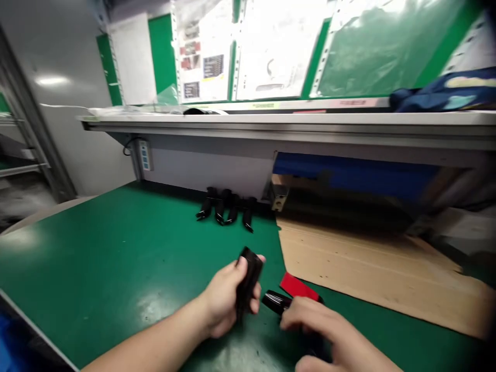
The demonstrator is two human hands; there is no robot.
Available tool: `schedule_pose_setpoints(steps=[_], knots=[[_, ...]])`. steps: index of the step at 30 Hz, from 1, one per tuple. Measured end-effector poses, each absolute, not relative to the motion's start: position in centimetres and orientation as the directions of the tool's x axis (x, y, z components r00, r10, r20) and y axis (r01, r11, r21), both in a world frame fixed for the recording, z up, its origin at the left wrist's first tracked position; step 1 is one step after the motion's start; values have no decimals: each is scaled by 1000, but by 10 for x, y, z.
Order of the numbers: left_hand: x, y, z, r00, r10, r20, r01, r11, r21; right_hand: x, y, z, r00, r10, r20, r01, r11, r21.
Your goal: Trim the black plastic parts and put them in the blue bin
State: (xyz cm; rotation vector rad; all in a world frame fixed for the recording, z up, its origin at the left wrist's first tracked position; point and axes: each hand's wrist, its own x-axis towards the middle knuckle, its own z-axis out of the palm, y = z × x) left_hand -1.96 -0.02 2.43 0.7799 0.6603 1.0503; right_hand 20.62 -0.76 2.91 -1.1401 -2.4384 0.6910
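My left hand (227,297) is wrapped round a dark, elongated block-like part (248,281), held slanting above the green work surface, thumb along its upper side. Just to the right, my right hand (320,325) curls its fingers over a glossy black curved part (276,301). The rounded end of that part sticks out to the left; the rest is hidden behind the fingers, and motion blurs the grip. A flat red piece (299,287) lies right behind the right hand's fingers.
Several glossy black curved parts (227,206) stand in a row near the back wall. A cardboard sheet (372,263) covers the right side of the green table (127,258). Overhead runs a shelf (271,124) with a dark blue cloth (445,92). A power strip (144,155) hangs back left.
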Motion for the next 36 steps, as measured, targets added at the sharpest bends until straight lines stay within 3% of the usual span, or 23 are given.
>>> schedule_pose_setpoints(steps=[3, 5, 7, 10, 14, 17, 19, 22, 26, 32, 36], knots=[[-23, 6, 26, 370, 912, -175, -533, 363, 765, 198, -15, 46, -683, 726, -79, 686, 601, -409], [-23, 5, 27, 383, 901, -202, -541, 396, 742, 193, -16, 47, -680, 724, -111, 710, 615, -343], [-22, 2, 32, 401, 894, -203, -547, 411, 730, 192, -16, 43, -669, 738, -88, 714, 605, -354], [-27, -2, 45, 428, 894, -131, -566, 378, 732, 196, -13, 38, -608, 794, 5, 691, 532, -489], [-43, -2, 61, 348, 938, 5, -560, 204, 803, 201, -6, 34, -422, 899, 118, 543, 355, -761], [-46, 0, 58, 306, 952, -5, -438, 146, 887, 202, -3, 32, -271, 957, 99, 406, 207, -890], [-42, 0, 49, 374, 925, -66, -298, 187, 936, 202, -3, 32, -238, 966, 104, 395, 194, -898], [-34, -5, 37, 538, 826, -169, -111, 268, 957, 202, -6, 34, -330, 920, 212, 473, 355, -806], [-28, -14, 33, 616, 754, -226, -27, 307, 951, 205, -6, 35, -488, 829, 273, 555, 536, -636], [-22, -14, 37, 661, 706, -254, 88, 263, 961, 209, -5, 27, -513, 776, 368, 629, 631, -453], [-24, -13, 38, 681, 692, -239, 130, 207, 970, 211, -5, 25, -569, 693, 442, 662, 705, -253]])
